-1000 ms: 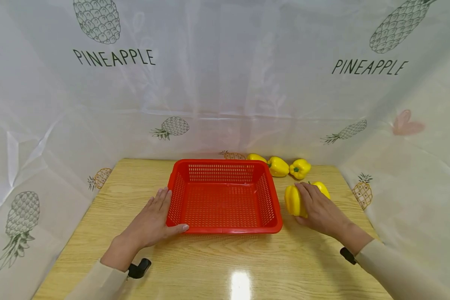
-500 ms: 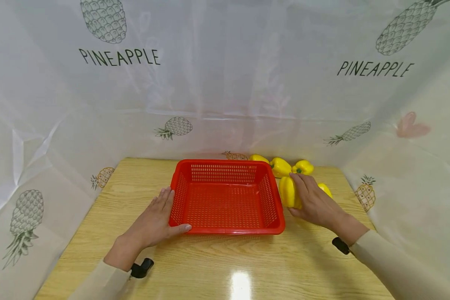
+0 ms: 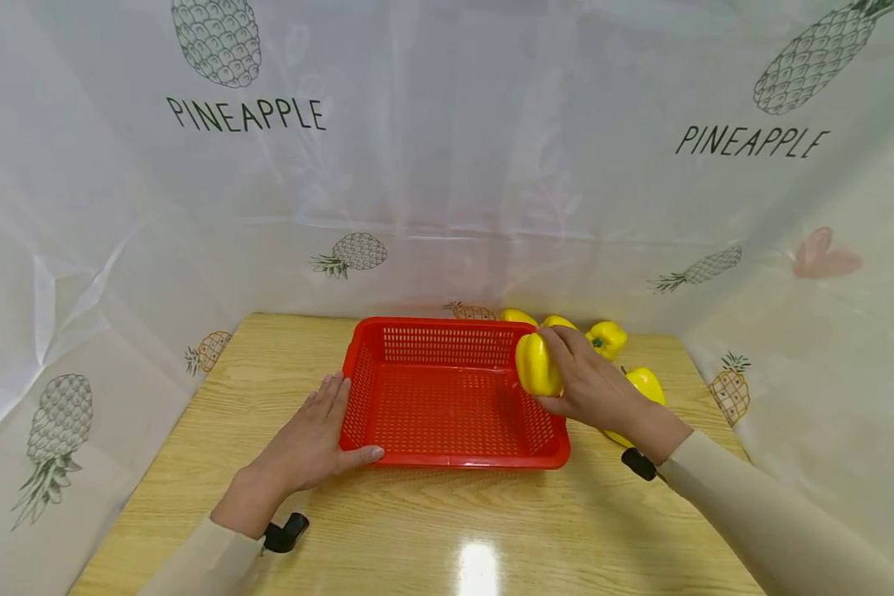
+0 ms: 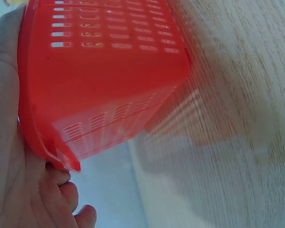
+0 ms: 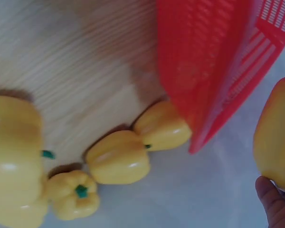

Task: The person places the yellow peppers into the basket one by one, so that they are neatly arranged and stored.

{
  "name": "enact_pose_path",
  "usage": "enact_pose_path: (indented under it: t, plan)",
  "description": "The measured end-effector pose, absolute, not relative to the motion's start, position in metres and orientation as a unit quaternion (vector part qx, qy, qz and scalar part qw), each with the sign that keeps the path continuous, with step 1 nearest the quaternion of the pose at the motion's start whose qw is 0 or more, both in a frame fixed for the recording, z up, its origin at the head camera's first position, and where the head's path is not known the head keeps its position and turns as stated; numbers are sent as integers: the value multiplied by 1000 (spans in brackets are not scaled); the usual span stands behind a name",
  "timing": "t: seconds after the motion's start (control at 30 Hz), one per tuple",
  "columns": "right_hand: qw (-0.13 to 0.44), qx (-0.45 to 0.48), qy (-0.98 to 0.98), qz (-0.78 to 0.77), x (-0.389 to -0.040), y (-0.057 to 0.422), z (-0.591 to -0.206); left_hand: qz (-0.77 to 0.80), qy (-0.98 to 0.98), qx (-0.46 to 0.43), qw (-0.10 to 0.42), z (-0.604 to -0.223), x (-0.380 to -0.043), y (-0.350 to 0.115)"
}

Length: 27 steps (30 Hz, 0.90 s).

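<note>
Right now, closest to me on the head feed, a bright glare [image 3: 478, 567] sits on the wooden table [image 3: 395, 530], and the left sleeve [image 3: 201, 559] and right sleeve [image 3: 775, 517] come in from the lower corners, both pale, with a small black device [image 3: 285, 532] showing at the left wrist. A bit farther in, I have the left hand [image 3: 305, 439] resting against the red basket [image 3: 462, 461], fingers laid out along its left side and thumb stretched over the front rim; it steadies no more than the edge, with no fist around it. Under the right wrist I can make out part of a half-hidden pepper [image 3: 618, 439]. Well apart from the left, the right hand [image 3: 588, 385] is clamped on a yellow pepper [image 3: 538, 365], which it holds above the basket's right wall; my right wrist feed shows a gap between pepper and rim. Just beyond that forearm a stemmed pepper [image 3: 644, 383] lies on the table. Along the back edge I count three more: a right-hand pepper [image 3: 607, 339], a middle pepper [image 3: 559, 321] partly covered, and a left-hand pepper [image 3: 517, 316] behind the basket's far corner. Farthest off hangs a whitish sheet [image 3: 454, 165] printed with pineapples and the word PINEAPPLE.
</note>
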State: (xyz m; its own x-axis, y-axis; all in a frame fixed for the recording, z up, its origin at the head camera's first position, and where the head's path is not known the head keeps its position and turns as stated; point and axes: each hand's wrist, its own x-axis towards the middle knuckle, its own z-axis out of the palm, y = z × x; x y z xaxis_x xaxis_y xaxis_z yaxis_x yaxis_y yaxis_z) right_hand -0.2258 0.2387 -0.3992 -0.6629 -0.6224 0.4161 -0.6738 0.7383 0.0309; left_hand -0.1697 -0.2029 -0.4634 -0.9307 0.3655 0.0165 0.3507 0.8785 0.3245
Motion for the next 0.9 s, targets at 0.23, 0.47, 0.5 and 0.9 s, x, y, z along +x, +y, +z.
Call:
enact_pose_path:
  t: [0.23,0.47,0.5,0.9]
  plan:
    - [212,383,-897,62,-240,209,-393,163,969,185,25,-463,-169,-203]
    - [212,401,-888,72,-249,185,-394,165,969,184,22,-464,-169,-202]
    - [209,403,-888,79,-251,181,-394,164,969,184,21,-464,-169,-202]
    - [192,443,-862,151,-265,146,-402,159,970,180,17,-463,-168,-201]
